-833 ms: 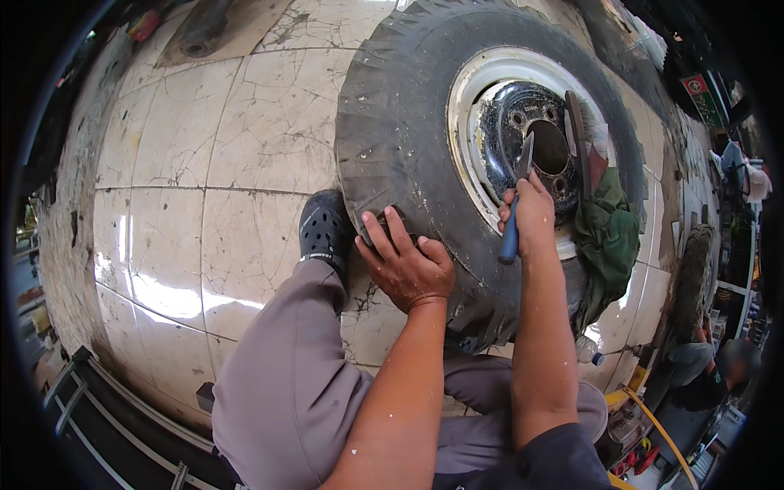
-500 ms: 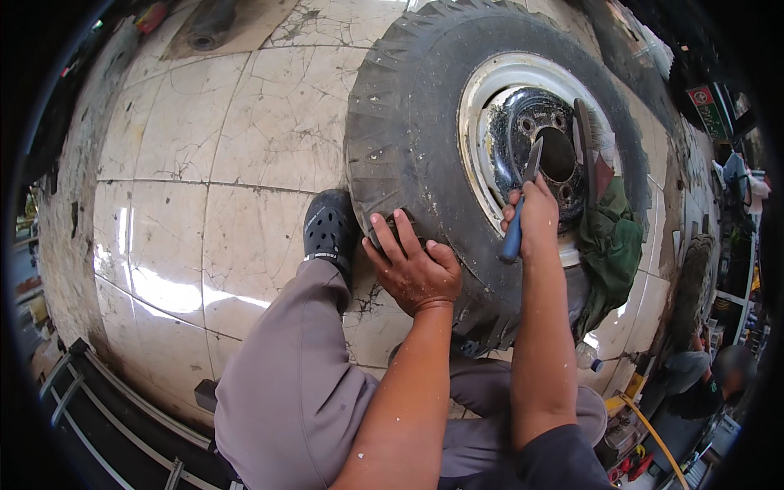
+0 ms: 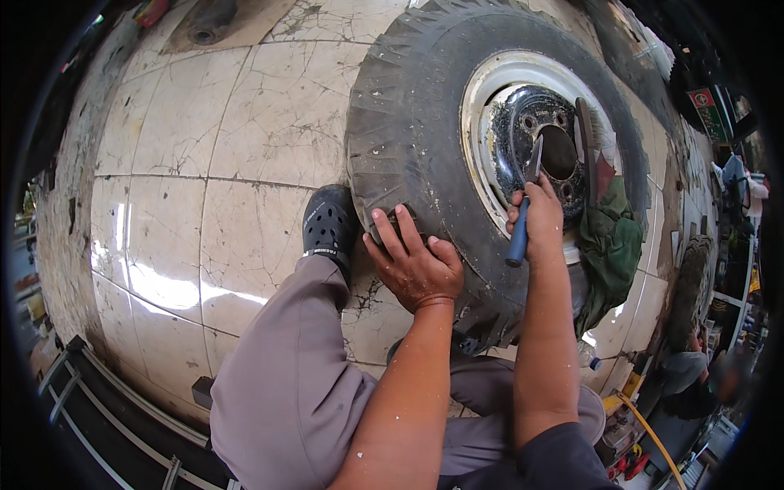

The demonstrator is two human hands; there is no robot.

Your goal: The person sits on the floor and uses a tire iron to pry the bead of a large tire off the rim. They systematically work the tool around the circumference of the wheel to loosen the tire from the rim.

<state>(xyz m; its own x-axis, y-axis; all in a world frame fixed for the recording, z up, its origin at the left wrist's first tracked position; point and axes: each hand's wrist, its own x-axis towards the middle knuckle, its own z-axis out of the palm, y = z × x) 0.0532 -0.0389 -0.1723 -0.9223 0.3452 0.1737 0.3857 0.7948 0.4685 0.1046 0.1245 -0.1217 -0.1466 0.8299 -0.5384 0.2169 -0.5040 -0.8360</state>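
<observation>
A large black tyre (image 3: 425, 122) on a worn silver and black wheel rim (image 3: 500, 122) lies on its side before me. My left hand (image 3: 416, 265) rests on the tread at its near left edge, fingers spread. Over the rim, my right hand (image 3: 539, 214) grips a knife (image 3: 516, 245) by its blue handle, blade pointing up and away. A long-handled brush (image 3: 586, 147) lies across the rim to the right of the hub hole. Next to it a dark green cloth (image 3: 608, 253) drapes over the tyre's right side.
My dark clog (image 3: 329, 220) stands on the tiled floor (image 3: 155, 220) against the tyre's left side. A clear bottle (image 3: 588, 356) is beyond my right arm. Metal racking (image 3: 106, 416) is at lower left. At far right a person (image 3: 694, 380) sits near clutter and another tyre (image 3: 690, 286).
My right hand with the knife has shifted very slightly right and toward me. The left hand stays on the tread almost unmoved.
</observation>
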